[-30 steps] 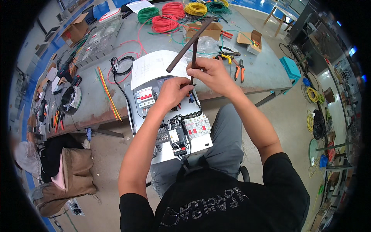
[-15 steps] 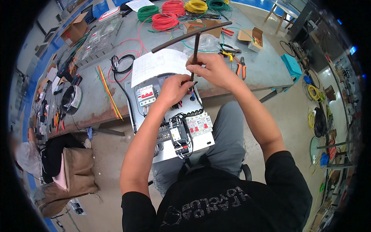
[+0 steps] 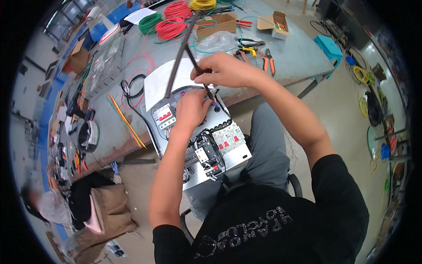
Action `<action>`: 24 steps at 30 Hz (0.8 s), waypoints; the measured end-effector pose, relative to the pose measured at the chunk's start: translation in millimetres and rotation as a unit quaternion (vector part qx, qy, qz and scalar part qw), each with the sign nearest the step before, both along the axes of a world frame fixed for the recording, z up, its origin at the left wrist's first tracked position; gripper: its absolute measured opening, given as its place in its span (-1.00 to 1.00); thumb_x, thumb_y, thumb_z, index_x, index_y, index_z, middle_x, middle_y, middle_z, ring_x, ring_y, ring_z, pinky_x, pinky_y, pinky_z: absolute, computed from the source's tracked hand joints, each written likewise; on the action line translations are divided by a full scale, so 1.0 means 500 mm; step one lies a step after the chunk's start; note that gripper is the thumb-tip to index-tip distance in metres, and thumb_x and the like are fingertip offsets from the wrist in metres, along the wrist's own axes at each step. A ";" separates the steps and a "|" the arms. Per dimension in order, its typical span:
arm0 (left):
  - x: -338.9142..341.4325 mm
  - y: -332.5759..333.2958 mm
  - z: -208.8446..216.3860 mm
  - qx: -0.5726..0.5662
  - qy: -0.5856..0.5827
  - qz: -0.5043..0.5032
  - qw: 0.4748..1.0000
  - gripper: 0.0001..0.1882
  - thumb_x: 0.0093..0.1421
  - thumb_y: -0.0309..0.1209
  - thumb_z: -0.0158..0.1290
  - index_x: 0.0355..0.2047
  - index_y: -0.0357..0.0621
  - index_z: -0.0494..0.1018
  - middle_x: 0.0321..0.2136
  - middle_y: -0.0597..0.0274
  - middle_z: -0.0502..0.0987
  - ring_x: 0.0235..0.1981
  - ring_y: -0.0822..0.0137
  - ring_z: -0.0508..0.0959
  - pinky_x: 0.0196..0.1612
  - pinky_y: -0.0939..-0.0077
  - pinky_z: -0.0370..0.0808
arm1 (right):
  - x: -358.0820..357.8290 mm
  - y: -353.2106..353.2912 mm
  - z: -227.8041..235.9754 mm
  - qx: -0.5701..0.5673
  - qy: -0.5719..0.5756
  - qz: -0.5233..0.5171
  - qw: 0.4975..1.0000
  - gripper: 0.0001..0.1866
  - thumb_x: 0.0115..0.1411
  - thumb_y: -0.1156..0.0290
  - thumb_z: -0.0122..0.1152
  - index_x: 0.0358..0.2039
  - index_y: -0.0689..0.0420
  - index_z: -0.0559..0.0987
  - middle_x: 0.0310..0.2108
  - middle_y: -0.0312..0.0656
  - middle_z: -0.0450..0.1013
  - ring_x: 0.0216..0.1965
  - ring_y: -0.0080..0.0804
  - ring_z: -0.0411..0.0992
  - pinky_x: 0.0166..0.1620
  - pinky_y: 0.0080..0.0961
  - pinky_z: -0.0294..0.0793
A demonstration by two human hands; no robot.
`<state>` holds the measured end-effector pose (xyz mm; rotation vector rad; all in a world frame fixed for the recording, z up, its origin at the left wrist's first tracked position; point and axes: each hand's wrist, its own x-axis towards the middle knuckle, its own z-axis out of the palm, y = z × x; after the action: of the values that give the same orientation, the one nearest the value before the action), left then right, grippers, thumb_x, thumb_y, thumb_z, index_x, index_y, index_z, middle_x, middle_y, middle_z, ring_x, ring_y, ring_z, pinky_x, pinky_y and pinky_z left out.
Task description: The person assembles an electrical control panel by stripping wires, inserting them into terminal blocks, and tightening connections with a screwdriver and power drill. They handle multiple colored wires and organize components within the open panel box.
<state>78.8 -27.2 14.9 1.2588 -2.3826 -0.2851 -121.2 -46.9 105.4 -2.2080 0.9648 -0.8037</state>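
Note:
My right hand (image 3: 226, 70) is closed on the stem of a dark T-shaped piece (image 3: 191, 56) with a long thin crossbar; I cannot tell its exact kind. The fingers of my left hand (image 3: 190, 109) are bent close to the stem's lower end, and what they hold is hidden. Just beside them, blue wires (image 3: 216, 104) come out of the electrical box (image 3: 239, 160), which rests across my lap and the table edge. It carries a breaker with red levers (image 3: 165, 115), a row of smaller breakers (image 3: 231, 138) and a contactor (image 3: 205, 152). Printed sheets (image 3: 165, 81) lie at its far end.
Pliers (image 3: 269, 62), a plastic bag (image 3: 216, 43), an open carton (image 3: 273, 27) and wire coils (image 3: 171, 28) lie farther back on the metal table (image 3: 303, 57). Left are yellow and orange strips (image 3: 126, 121) and a black cable (image 3: 133, 86). Another person (image 3: 55, 204) sits at the left.
The T-shaped piece has tilted left, and its crossbar has swung from nearly level to steep. My right hand has turned with the stem; the whole view has shifted a little.

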 end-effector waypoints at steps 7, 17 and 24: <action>-0.012 -0.010 -0.039 -0.050 -0.154 -0.128 0.978 -0.77 0.26 -0.40 0.12 -0.09 0.09 0.66 -0.42 0.12 0.60 -0.39 -0.01 0.65 -0.36 0.07 0.56 | 0.000 -0.010 0.003 0.020 -0.008 0.004 1.000 -0.77 0.31 0.33 0.30 -0.22 0.27 0.66 -0.47 -0.18 0.57 -0.45 -0.48 0.53 -0.31 -0.44 0.53; -0.017 -0.030 -0.066 -0.094 -0.195 -0.173 0.961 -0.64 0.11 -0.50 0.11 -0.09 0.11 0.67 -0.49 0.12 0.59 -0.47 0.00 0.65 -0.41 0.09 0.55 | 0.009 -0.024 -0.022 -0.037 0.003 -0.067 0.997 -0.71 0.23 0.23 0.41 -0.31 0.24 0.67 -0.52 -0.14 0.57 -0.43 -0.31 0.60 -0.31 -0.36 0.52; -0.014 -0.031 -0.068 -0.107 -0.187 -0.185 0.959 -0.69 0.06 -0.51 0.12 -0.16 0.03 0.63 -0.50 0.14 0.57 -0.47 0.01 0.65 -0.41 0.11 0.56 | 0.011 -0.037 -0.012 -0.121 -0.037 -0.073 0.989 -0.66 0.18 0.16 0.40 -0.29 0.22 0.64 -0.40 -0.09 0.60 -0.35 -0.10 0.58 -0.24 -0.18 0.52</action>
<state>72.0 -42.6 -19.3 0.8197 -2.8770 0.1155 -115.9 -65.2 99.5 -2.3110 1.0502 -1.1144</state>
